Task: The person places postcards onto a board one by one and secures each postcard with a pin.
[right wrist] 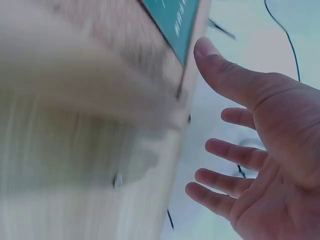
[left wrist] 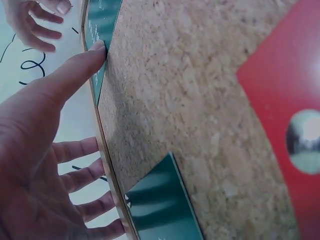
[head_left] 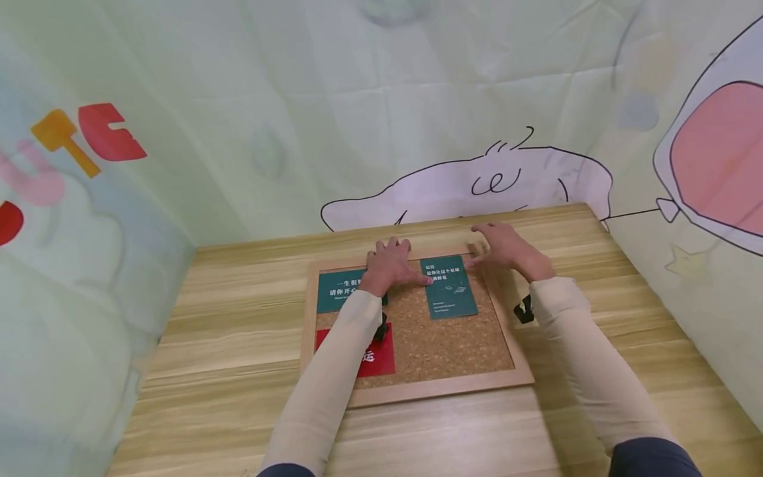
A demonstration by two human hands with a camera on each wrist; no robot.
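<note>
A wood-framed cork board [head_left: 453, 351] lies on the table. Fingers spread, my left hand [head_left: 392, 266] is over its upper part, and the thumb tip [left wrist: 98, 47] meets the edge of the upright green card [head_left: 450, 301] at the upper right. My right hand [head_left: 507, 249] hovers by the board's upper right corner, fingers apart and holding nothing; its thumb is near that card. Partly behind my left hand is a second green card [head_left: 332, 301]. Below it, a red card [head_left: 384, 361] is partly covered by my left forearm. A shiny round tack head [left wrist: 305, 142] shows on the red card.
The wood-grain table [head_left: 232, 318] extends around the board. A printed curtain [head_left: 286, 99] hangs behind and at both sides. One small shiny piece [right wrist: 117, 180] sits on the table beside the board, too blurred to identify.
</note>
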